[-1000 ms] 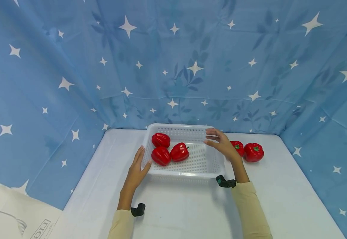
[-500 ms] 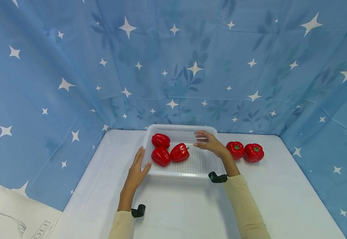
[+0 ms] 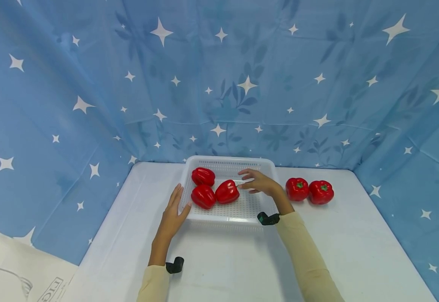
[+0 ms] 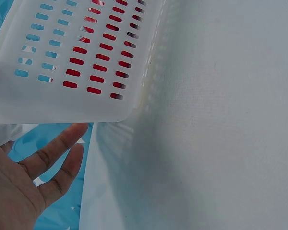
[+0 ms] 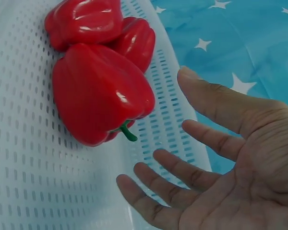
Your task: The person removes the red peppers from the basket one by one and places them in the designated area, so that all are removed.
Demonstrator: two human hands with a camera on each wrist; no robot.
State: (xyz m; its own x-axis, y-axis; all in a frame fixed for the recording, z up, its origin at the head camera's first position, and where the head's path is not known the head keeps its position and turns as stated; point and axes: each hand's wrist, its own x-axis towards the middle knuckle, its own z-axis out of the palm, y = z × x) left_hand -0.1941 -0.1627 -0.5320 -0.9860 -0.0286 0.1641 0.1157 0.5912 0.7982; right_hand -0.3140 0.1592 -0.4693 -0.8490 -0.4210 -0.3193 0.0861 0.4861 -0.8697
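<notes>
Three red bell peppers lie in the left half of a white perforated plastic basket (image 3: 227, 219); the nearest to my right hand is a bell pepper with a green stem (image 5: 98, 96). My right hand (image 3: 259, 183) hovers over the basket with its fingers spread, holding nothing, just right of that pepper. At the basket's left wall my left hand (image 3: 171, 218) lies with straight fingers beside the rim. In the left wrist view that hand (image 4: 33, 187) is partly out of frame, next to the basket's corner; whether it touches cannot be made out.
Two more red bell peppers, one (image 3: 297, 189) beside the basket and another (image 3: 321, 192) farther right, stand on the white table (image 3: 227, 268). A blue star-patterned curtain (image 3: 219, 84) closes off the back and sides. Printed cream cloth (image 3: 15, 268) shows at lower left.
My right hand has moved left over the basket, from its right rim toward the peppers inside, uncovering the pepper on the table. My left hand and the peppers have stayed put.
</notes>
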